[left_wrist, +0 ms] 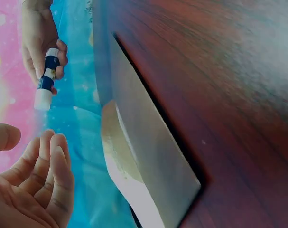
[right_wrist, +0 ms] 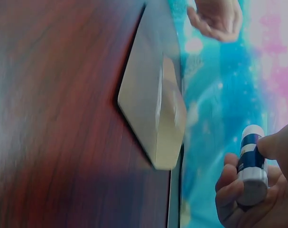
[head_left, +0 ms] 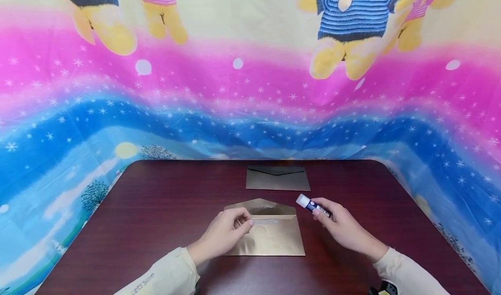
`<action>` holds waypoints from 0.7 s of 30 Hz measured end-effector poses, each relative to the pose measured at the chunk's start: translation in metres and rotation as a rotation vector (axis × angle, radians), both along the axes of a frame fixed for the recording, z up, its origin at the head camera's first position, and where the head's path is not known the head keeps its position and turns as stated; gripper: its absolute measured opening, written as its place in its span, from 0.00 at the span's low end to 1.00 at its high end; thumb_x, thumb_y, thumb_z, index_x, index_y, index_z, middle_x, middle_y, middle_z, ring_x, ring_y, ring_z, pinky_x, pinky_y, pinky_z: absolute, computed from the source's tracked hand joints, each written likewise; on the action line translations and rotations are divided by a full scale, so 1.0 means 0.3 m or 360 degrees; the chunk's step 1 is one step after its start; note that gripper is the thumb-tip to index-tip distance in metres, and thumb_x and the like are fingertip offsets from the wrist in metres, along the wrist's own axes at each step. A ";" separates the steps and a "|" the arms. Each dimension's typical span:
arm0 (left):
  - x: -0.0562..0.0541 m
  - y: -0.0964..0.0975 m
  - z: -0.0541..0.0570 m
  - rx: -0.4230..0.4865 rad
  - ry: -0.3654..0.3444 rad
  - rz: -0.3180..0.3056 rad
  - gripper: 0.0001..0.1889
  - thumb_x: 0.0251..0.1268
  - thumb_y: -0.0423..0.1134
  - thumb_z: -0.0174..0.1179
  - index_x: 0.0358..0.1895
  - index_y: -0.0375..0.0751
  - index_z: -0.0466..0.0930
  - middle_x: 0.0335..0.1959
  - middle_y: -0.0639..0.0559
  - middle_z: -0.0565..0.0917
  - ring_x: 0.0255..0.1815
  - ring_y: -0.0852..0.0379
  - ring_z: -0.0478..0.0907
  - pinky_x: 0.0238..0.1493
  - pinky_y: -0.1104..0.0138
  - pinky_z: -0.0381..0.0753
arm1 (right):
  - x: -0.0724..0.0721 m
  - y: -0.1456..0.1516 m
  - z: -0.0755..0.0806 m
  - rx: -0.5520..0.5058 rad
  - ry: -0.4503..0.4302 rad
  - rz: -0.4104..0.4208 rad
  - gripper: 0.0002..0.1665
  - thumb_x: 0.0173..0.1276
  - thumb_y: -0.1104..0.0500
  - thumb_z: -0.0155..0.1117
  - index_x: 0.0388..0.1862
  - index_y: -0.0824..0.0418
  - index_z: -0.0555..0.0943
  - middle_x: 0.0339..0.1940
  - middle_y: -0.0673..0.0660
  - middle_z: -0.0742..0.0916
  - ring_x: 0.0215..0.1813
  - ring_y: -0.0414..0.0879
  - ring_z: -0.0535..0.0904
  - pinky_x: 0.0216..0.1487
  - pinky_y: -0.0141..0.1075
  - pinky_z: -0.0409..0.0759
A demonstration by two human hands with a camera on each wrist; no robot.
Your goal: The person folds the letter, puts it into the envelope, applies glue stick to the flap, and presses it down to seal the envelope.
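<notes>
My right hand (head_left: 344, 227) holds a glue stick (head_left: 313, 205) with a dark blue and white label, gripped between thumb and fingers. Its whitish end points up and to the left. A gold envelope (head_left: 274, 240) lies on the table with its flap (head_left: 260, 207) raised toward the far side. Over the envelope's left part hovers my left hand (head_left: 225, 232), fingers loosely bent and holding nothing. In the left wrist view its thumb and fingertips are apart, and the glue stick (left_wrist: 48, 78) is in the other hand beyond.
Farther back on the dark red wooden table (head_left: 176, 195) lies a second, darker envelope (head_left: 278, 179) with its flap folded down. A patterned cloth (head_left: 235, 90) in pink and blue hangs behind and around the table.
</notes>
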State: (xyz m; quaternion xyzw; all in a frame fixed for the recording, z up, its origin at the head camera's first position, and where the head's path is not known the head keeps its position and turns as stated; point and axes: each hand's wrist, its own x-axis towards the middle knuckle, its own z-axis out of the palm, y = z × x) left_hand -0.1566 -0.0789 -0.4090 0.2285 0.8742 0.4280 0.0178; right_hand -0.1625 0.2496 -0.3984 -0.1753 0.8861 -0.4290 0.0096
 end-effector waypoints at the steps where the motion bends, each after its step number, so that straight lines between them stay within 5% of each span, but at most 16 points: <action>1: 0.002 0.006 0.003 0.0017 0.0002 -0.0003 0.06 0.74 0.40 0.59 0.37 0.46 0.84 0.29 0.63 0.84 0.27 0.70 0.77 0.32 0.73 0.78 | 0.005 -0.009 0.000 -0.0022 0.0004 0.0031 0.16 0.79 0.62 0.54 0.61 0.66 0.76 0.34 0.55 0.82 0.29 0.36 0.75 0.28 0.31 0.77; 9: 0.018 0.045 0.022 0.0058 0.0115 -0.0033 0.09 0.72 0.40 0.60 0.52 0.51 0.78 0.47 0.56 0.86 0.36 0.69 0.81 0.33 0.74 0.79 | 0.041 -0.089 0.008 -0.0094 -0.0021 0.0246 0.20 0.80 0.58 0.53 0.64 0.67 0.76 0.32 0.55 0.82 0.25 0.32 0.72 0.23 0.31 0.77; 21: 0.043 0.071 0.042 -0.0188 0.0357 -0.0087 0.20 0.73 0.53 0.60 0.64 0.55 0.74 0.59 0.63 0.79 0.41 0.66 0.78 0.30 0.77 0.73 | 0.082 -0.186 0.020 -0.0083 0.0010 0.0500 0.18 0.81 0.55 0.53 0.63 0.59 0.78 0.41 0.56 0.85 0.33 0.31 0.74 0.32 0.29 0.78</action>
